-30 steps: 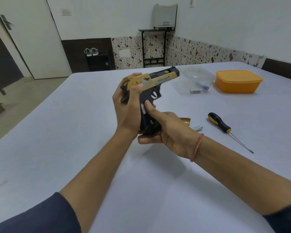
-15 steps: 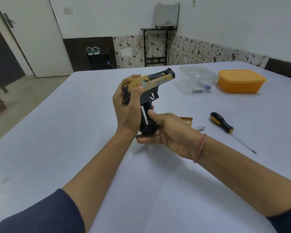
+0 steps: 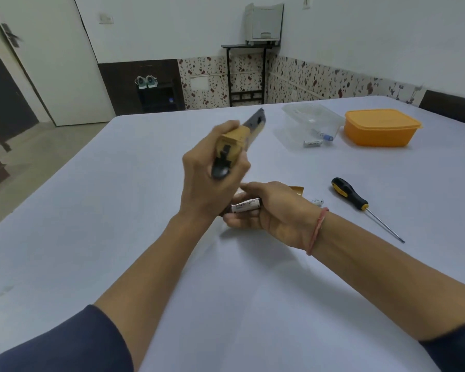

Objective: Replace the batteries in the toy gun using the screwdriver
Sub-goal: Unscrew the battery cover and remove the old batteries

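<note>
My left hand [image 3: 210,181] grips the tan and black toy gun [image 3: 235,142] above the table, its rear turned toward me and its barrel pointing away. The gun is blurred by motion. Under it, my right hand [image 3: 271,210] holds the bottom of the gun's grip, where a white battery [image 3: 246,205] shows in the open compartment. Another white battery [image 3: 317,202] lies on the table just behind my right hand, next to a tan cover piece [image 3: 297,189]. The black and yellow screwdriver [image 3: 349,196] lies on the table to the right, apart from both hands.
A clear plastic box [image 3: 310,123] holding two batteries stands at the back right. An orange lidded container [image 3: 381,130] sits beside it. The table is covered with a pale cloth [image 3: 118,197]. A door and a small stand are behind.
The gun has swung round from side-on to rear-on, with the barrel now pointing away from me. The battery in the grip has come into view above my right hand.
</note>
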